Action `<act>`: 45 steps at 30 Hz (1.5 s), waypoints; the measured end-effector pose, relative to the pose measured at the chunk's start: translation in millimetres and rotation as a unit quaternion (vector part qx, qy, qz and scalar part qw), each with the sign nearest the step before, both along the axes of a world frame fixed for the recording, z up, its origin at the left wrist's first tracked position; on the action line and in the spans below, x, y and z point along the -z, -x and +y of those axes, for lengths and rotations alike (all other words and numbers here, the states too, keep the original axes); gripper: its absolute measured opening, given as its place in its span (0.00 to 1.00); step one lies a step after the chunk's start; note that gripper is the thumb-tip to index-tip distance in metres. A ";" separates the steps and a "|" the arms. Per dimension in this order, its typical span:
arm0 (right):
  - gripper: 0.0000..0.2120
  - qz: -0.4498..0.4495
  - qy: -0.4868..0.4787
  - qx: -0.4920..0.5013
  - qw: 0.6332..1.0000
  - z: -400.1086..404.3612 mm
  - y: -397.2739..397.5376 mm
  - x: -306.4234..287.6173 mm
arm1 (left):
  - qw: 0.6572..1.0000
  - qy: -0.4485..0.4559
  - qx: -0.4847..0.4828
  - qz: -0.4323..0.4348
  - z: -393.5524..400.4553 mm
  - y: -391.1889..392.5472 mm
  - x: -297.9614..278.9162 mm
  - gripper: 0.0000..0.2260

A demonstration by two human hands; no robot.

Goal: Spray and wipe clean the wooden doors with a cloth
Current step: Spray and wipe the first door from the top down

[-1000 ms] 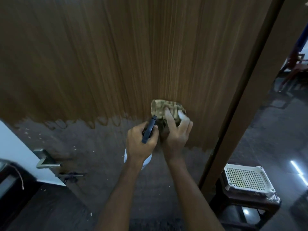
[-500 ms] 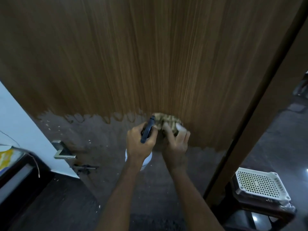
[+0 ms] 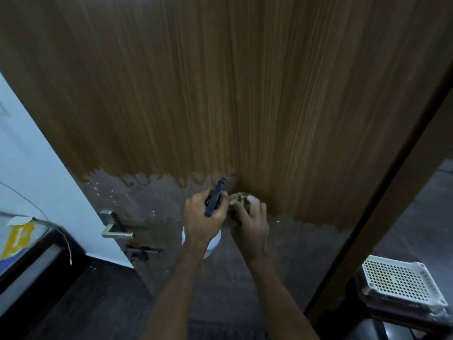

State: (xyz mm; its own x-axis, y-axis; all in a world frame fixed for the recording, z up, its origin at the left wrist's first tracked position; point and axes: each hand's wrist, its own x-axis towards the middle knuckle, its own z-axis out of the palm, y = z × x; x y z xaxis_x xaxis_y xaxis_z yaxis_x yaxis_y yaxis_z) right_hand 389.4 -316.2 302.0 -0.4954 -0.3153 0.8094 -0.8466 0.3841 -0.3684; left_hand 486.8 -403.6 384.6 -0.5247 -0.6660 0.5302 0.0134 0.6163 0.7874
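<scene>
The likeliest slip, as I judge it, is the spray bottle (image 3: 212, 241): the left hand (image 3: 203, 218) carries it right beside the working hand, its dark nozzle pointing up at the door (image 3: 220, 94), and the knuckles of the two hands are nearly touching. A sideways stroke of the cloth (image 3: 237, 201) could knock the nozzle against the wood or squeeze out an unwanted squirt. The second risk is uneven cleaning — the wipe sits right on the ragged border between the brown upper wood and the dull grey lower part, so a band along that edge could be missed. On the left the metal handle (image 3: 115, 227) juts out and could catch a wide stroke.

The left hand is clenched round the neck of the bottle, fingers wrapped over the dark trigger head, the white body hanging below the wrist. The right hand (image 3: 250, 222) is curled over the crumpled tan cloth, bunching it and pressing it against the door just right of the nozzle — the fingertips are hidden in the folds.

At the near right a white perforated basket (image 3: 399, 280) rests on a dark stool.
</scene>
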 end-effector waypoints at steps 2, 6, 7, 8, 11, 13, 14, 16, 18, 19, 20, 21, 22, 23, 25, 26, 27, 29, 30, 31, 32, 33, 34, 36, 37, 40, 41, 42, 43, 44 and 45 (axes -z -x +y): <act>0.14 -0.020 0.011 -0.018 1.000 -4.2 -2.3 -10.9 | 1.000 0.005 0.004 -0.001 -5.5 -0.3 -3.6 0.20; 0.19 -0.031 0.133 0.021 0.990 -23.9 -5.0 -87.4 | 1.000 0.010 0.010 0.009 -17.8 -2.8 -9.1 0.19; 0.20 -0.033 0.145 0.032 0.988 -27.5 -4.0 -96.3 | 1.000 0.012 0.011 0.009 -19.3 -4.2 -9.8 0.19; 0.20 -0.030 0.142 0.039 0.989 -30.1 -3.9 -95.1 | 1.000 0.012 0.013 0.012 -21.1 -6.4 -9.3 0.19; 0.19 0.008 0.075 0.021 0.997 -34.1 -9.9 -45.0 | 1.000 0.012 0.019 0.018 -29.5 -13.3 -6.9 0.20; 0.20 0.016 0.009 -0.003 1.000 -35.5 -17.6 -5.9 | 1.000 0.014 0.019 0.012 -35.8 -18.0 -5.5 0.19; 0.19 0.005 -0.012 -0.015 1.000 -37.2 -20.7 3.3 | 1.000 0.013 0.018 0.009 -38.4 -20.4 -5.2 0.19; 0.15 0.001 -0.010 -0.022 1.000 -44.2 -26.8 -2.8 | 1.000 0.011 0.013 0.007 -44.3 -26.6 -4.0 0.19; 0.13 0.020 0.035 -0.006 0.999 -54.6 -31.0 -35.0 | 1.000 0.011 0.006 0.010 -51.0 -32.0 -3.6 0.20; 0.14 0.029 0.066 0.013 0.997 -60.4 -30.1 -54.7 | 1.000 0.012 0.003 0.010 -54.0 -34.1 -3.6 0.20; 0.14 0.031 0.097 0.031 0.994 -66.0 -29.4 -71.3 | 1.000 0.014 0.001 0.005 -57.0 -36.4 -3.3 0.20; 0.14 0.025 0.122 0.042 0.991 -71.3 -29.7 -81.6 | 1.000 0.016 -0.004 -0.003 -60.4 -38.3 -2.6 0.20; 0.13 0.023 0.131 0.046 0.990 -75.6 -31.4 -81.7 | 1.000 0.018 -0.011 -0.010 -64.0 -40.4 -1.9 0.19; 0.13 0.027 0.122 0.044 0.991 -78.2 -35.0 -71.7 | 1.000 0.019 -0.015 -0.013 -67.8 -42.9 -1.2 0.19; 0.15 0.037 0.059 0.026 0.997 -79.4 -44.0 -32.8 | 1.000 0.018 -0.011 -0.012 -74.0 -46.8 -1.9 0.19; 0.17 0.030 0.024 0.009 0.999 -79.9 -50.3 -12.7 | 1.000 0.021 -0.005 -0.014 -77.3 -49.3 -3.1 0.18; 0.19 0.009 -0.003 -0.009 1.000 -79.5 -54.9 0.8 | 1.000 0.025 -0.002 -0.019 -79.7 -50.4 -3.7 0.18; 0.17 -0.016 -0.005 -0.029 0.999 -84.2 -60.7 1.4 | 0.999 0.026 -0.004 -0.024 -85.9 -55.2 -3.5 0.19; 0.15 -0.004 0.016 -0.027 0.999 -89.2 -62.2 -11.0 | 0.999 0.028 -0.007 -0.026 -90.2 -57.6 -3.2 0.19; 0.13 0.009 0.046 -0.017 0.999 -94.0 -63.0 -27.8 | 0.999 0.031 -0.012 -0.028 -94.5 -59.9 -2.0 0.19; 0.14 0.017 0.082 0.004 0.997 -99.2 -61.8 -46.6 | 0.999 0.034 -0.015 -0.030 -98.2 -62.3 -1.3 0.20; 0.16 0.016 0.119 0.021 0.993 -105.5 -59.4 -64.0 | 0.999 0.034 -0.020 -0.032 -101.7 -64.6 -0.4 0.20; 0.19 0.008 0.148 0.032 0.988 -111.1 -58.2 -75.7 | 0.999 0.032 -0.025 -0.033 -104.6 -67.4 0.3 0.20; 0.16 0.018 0.145 0.040 0.989 -118.4 -62.0 -68.4 | 0.999 0.026 -0.029 -0.034 -111.7 -73.7 2.7 0.20; 0.12 0.033 0.116 0.037 0.992 -120.2 -66.6 -51.6 | 0.999 0.022 -0.026 -0.031 -116.6 -76.2 3.3 0.20; 0.11 0.022 0.018 0.003 1.000 -117.6 -82.9 3.2 | 0.999 0.014 -0.022 -0.025 -127.9 -82.0 2.3 0.20; 0.13 0.003 0.002 -0.010 1.000 -119.4 -86.8 9.2 | 0.999 0.018 -0.024 -0.021 -130.7 -84.5 1.2 0.20; 0.14 -0.005 0.005 -0.017 1.000 -123.1 -89.4 4.8 | 0.999 0.023 -0.028 -0.018 -133.3 -87.1 -0.6 0.20; 0.14 0.000 0.021 -0.014 1.000 -128.3 -91.0 -8.6 | 0.999 0.030 -0.030 -0.015 -136.3 -89.2 -1.8 0.20; 0.14 0.002 0.051 -0.003 0.999 -133.7 -92.5 -27.1 | 0.999 0.034 -0.031 -0.015 -139.7 -91.9 -1.8 0.21; 0.15 0.000 0.085 0.013 0.996 -139.2 -91.6 -48.0 | 0.999 0.034 -0.029 -0.014 -143.1 -94.2 -0.7 0.21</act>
